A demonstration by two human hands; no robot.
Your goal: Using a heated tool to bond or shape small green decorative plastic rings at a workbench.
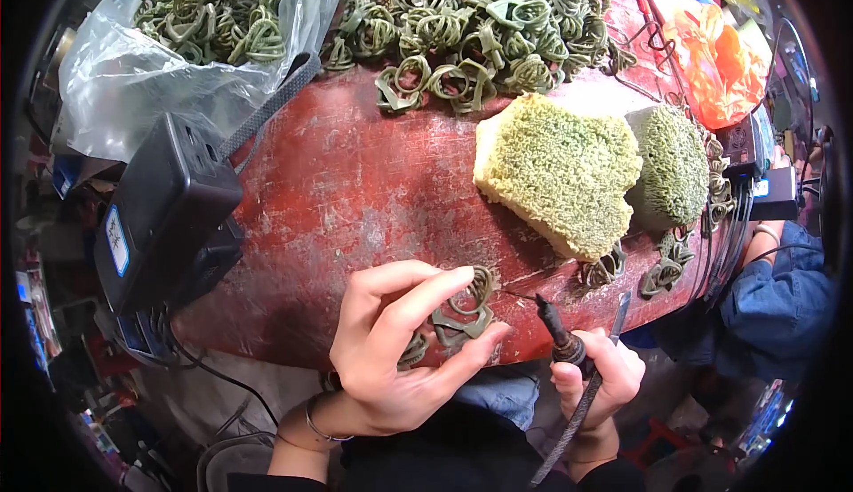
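A worn red table (pixel 355 172) with pale scratches fills the middle, and the floor past its edge is dark and messy. Count the clock from the hands, with straight ahead as twelve.

The left hand (pixel 384 359) pinches a green ring (pixel 460 326) between its fingers and thumb, over the near edge of the table. A second green piece (pixel 413 350) shows just under that hand; I cannot tell if the hand holds it. The right hand (pixel 609 369) is closed around a black pen tool (pixel 558 332) and also a flat gray stick (pixel 573 423) that slants through it. The pen tool's thin tip points at ten o'clock, right by the ring; I cannot tell if they touch.

At two o'clock, a few loose green pieces (pixel 666 270) lie near the right hand. At one o'clock sits a bumpy yellow-green block (pixel 564 172), and just to its right stands a rounder green block (pixel 675 168). Farther out that way is a crinkly orange bag (pixel 715 66).

At twelve, a big pile (pixel 498 39) of green rings sits on the table. At ten, a clear bag (pixel 111 83) holds lots more. Between nine and ten is a black box (pixel 164 217). Near three is another person's blue sleeve (pixel 777 301).
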